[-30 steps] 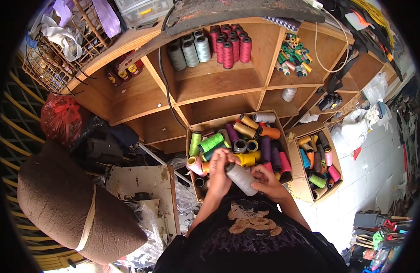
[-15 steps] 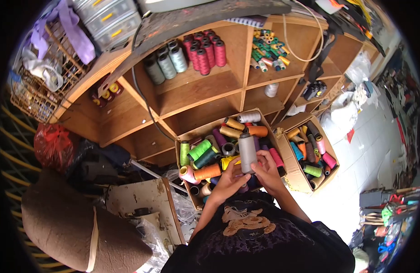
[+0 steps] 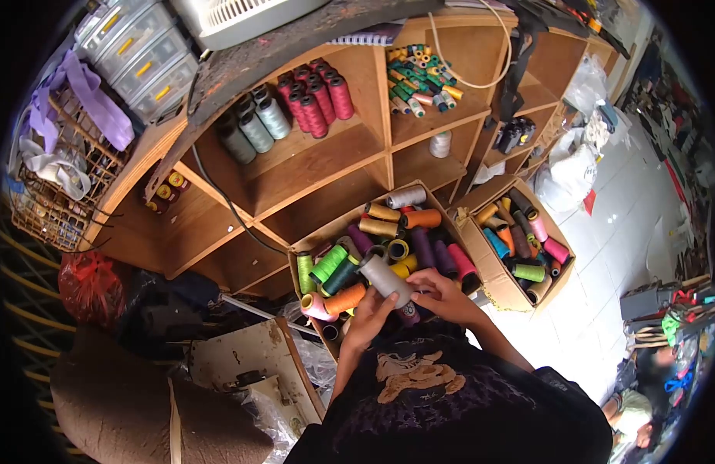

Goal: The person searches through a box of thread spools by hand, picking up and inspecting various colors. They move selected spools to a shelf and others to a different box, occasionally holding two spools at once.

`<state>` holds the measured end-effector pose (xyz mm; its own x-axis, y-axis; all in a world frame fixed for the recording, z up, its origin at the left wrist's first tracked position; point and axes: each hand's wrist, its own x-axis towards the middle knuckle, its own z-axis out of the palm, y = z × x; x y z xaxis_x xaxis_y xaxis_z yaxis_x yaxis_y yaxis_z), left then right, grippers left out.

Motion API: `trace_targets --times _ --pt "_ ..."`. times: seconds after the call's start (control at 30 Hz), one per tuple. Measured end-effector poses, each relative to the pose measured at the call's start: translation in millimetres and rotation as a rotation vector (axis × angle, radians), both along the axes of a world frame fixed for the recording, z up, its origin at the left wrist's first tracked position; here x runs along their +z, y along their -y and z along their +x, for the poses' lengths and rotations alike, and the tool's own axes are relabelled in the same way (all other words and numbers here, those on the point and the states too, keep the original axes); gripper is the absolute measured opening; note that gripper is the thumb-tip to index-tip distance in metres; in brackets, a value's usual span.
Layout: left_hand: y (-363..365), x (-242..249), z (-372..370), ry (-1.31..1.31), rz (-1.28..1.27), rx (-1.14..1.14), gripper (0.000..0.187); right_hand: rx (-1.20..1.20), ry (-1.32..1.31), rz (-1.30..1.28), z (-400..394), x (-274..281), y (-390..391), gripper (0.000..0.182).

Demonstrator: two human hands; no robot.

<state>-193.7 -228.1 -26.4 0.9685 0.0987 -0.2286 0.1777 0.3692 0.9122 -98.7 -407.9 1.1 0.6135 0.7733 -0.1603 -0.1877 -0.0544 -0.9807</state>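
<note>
A grey cone of thread [image 3: 386, 280] is held tilted over a cardboard box [image 3: 319, 238], its top leaning up and to the left. My left hand [image 3: 367, 319] is closed around its lower left side. At the lower right end, the fingers of my right hand [image 3: 449, 298] are closed against the cone. Thread cones in many colours fill the box below, among them a bright green cone [image 3: 329, 264], an orange cone [image 3: 345, 298], a purple cone [image 3: 422, 250] and a magenta cone [image 3: 461, 261]. My hands hide part of the box's front.
To the right stands a second cardboard box [image 3: 481, 261] of cones. Wooden shelves [image 3: 326, 176] behind hold red cones [image 3: 316, 97], pale cones [image 3: 257, 127] and small spools [image 3: 423, 80]. A brown padded object [image 3: 133, 398] lies at lower left. A person [image 3: 634, 417] is at lower right.
The grey cone has gone from nearly upright to tilted left, and both hands have turned with it. The camera view has shifted, so the shelves appear further left.
</note>
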Motion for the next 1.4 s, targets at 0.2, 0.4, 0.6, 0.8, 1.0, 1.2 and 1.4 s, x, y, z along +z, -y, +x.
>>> trace_targets --times 0.2,0.4,0.6,0.8,1.0,1.2,1.4 --pt "-28 -20 -26 -0.036 0.545 0.001 0.053 0.162 0.113 -0.209 -2 -35 21 0.035" --pt "-32 -35 -41 -0.129 1.050 -0.273 0.056 0.233 0.570 -0.647 7 -59 49 0.048" --pt "-22 -47 -39 -0.110 1.193 -0.317 0.063 0.167 0.555 -0.788 9 -60 68 0.048" --pt "-23 -27 -29 0.019 0.988 -0.319 0.062 0.004 0.614 -0.935 11 -59 75 0.050" --pt "-22 -29 -22 0.127 1.016 -0.336 0.059 -0.278 0.318 -0.592 27 -98 66 0.052" --pt "-26 -28 -24 0.076 1.034 -0.448 0.053 -0.564 -0.166 -0.215 33 -116 39 0.071" --pt "-24 -21 -19 0.150 1.016 -0.470 0.049 -0.530 0.018 -0.277 40 -119 29 0.062"
